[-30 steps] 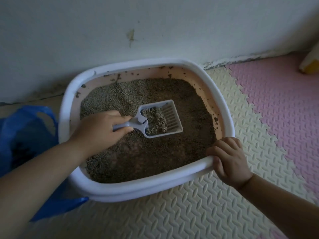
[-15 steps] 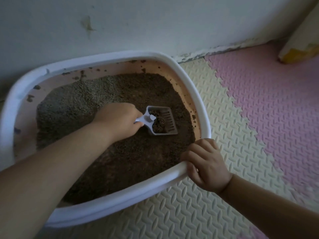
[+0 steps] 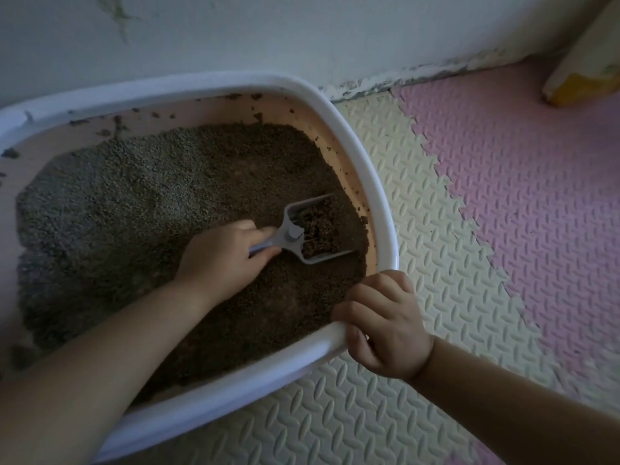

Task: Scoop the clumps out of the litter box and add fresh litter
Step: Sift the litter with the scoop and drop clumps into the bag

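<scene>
A white litter box (image 3: 365, 169) with a pinkish inner wall stands against the wall, filled with grey-brown litter (image 3: 141, 196). My left hand (image 3: 221, 260) grips the handle of a pale slotted scoop (image 3: 295, 234), whose blade is pushed into the litter near the box's right wall and holds dark litter. My right hand (image 3: 382, 323) grips the box's front-right rim, fingers curled over the edge.
The box sits on cream foam floor tiles (image 3: 402, 414), with pink tiles (image 3: 536, 196) to the right. A white wall (image 3: 302, 35) with a crumbling base runs behind. A white and yellow object (image 3: 583, 78) lies at the far right corner.
My left hand has carried the scoop rightward and pushed it into the litter by the right wall. The view shifted right, so the blue bag at the left is out of sight.
</scene>
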Action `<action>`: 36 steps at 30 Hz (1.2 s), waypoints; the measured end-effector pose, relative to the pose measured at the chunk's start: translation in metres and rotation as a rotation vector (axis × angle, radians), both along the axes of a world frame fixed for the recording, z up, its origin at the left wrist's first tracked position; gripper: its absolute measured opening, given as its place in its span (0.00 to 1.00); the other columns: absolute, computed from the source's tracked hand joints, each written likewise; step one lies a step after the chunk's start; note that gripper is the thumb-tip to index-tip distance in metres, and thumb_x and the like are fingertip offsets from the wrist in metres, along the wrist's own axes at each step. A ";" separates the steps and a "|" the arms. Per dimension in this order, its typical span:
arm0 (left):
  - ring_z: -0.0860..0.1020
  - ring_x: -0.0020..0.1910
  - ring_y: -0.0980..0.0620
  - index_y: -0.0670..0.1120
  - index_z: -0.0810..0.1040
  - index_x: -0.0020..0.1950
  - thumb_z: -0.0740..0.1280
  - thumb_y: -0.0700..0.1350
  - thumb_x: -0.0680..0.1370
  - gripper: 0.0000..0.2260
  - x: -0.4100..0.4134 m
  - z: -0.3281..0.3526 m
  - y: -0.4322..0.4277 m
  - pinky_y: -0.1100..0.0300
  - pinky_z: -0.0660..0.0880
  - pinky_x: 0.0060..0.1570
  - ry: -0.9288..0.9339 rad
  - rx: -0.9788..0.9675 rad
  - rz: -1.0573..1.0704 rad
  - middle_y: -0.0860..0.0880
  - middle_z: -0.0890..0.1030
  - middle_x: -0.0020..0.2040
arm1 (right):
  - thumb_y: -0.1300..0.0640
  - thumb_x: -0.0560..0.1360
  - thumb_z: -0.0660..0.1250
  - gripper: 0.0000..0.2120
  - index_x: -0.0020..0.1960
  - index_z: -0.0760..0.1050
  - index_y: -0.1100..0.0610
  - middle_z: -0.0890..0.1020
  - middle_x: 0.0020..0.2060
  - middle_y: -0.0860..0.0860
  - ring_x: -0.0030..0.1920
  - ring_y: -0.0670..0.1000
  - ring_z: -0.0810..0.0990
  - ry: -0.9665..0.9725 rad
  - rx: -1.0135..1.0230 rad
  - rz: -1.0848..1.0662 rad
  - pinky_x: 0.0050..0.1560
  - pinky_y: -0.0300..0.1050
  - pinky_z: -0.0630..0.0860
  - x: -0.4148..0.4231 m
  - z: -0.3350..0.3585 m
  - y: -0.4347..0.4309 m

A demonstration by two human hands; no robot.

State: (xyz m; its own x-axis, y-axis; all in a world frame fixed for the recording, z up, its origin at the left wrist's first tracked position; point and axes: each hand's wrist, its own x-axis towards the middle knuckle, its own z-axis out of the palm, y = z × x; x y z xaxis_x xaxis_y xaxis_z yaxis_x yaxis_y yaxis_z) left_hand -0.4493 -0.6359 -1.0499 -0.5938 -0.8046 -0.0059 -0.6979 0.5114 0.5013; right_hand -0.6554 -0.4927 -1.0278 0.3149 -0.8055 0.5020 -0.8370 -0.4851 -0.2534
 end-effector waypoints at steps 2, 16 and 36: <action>0.72 0.34 0.57 0.50 0.80 0.61 0.68 0.52 0.76 0.15 0.010 0.003 -0.001 0.65 0.64 0.30 0.066 -0.002 0.035 0.57 0.71 0.38 | 0.53 0.78 0.51 0.16 0.42 0.76 0.54 0.77 0.35 0.50 0.40 0.52 0.73 -0.006 -0.003 -0.009 0.47 0.46 0.65 0.001 0.001 0.000; 0.76 0.36 0.57 0.47 0.81 0.61 0.61 0.64 0.75 0.26 0.121 0.051 0.007 0.58 0.72 0.32 0.081 -0.035 0.084 0.57 0.76 0.41 | 0.53 0.80 0.49 0.22 0.40 0.79 0.58 0.78 0.36 0.52 0.41 0.54 0.73 0.011 0.036 -0.110 0.47 0.48 0.67 0.010 0.006 0.005; 0.74 0.38 0.57 0.53 0.78 0.64 0.64 0.59 0.75 0.20 0.140 0.063 0.009 0.60 0.67 0.34 -0.102 -0.005 0.138 0.58 0.75 0.42 | 0.53 0.80 0.48 0.23 0.40 0.78 0.59 0.77 0.37 0.53 0.41 0.55 0.72 0.036 0.042 -0.151 0.49 0.48 0.66 0.013 0.008 0.007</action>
State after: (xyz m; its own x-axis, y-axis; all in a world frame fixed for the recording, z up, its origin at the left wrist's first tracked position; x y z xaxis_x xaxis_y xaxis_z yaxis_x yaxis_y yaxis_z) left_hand -0.3096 -0.6273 -0.9873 -0.4738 -0.8788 -0.0561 -0.8088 0.4092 0.4223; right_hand -0.6422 -0.4859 -1.0198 0.2053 -0.8653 0.4572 -0.9085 -0.3423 -0.2398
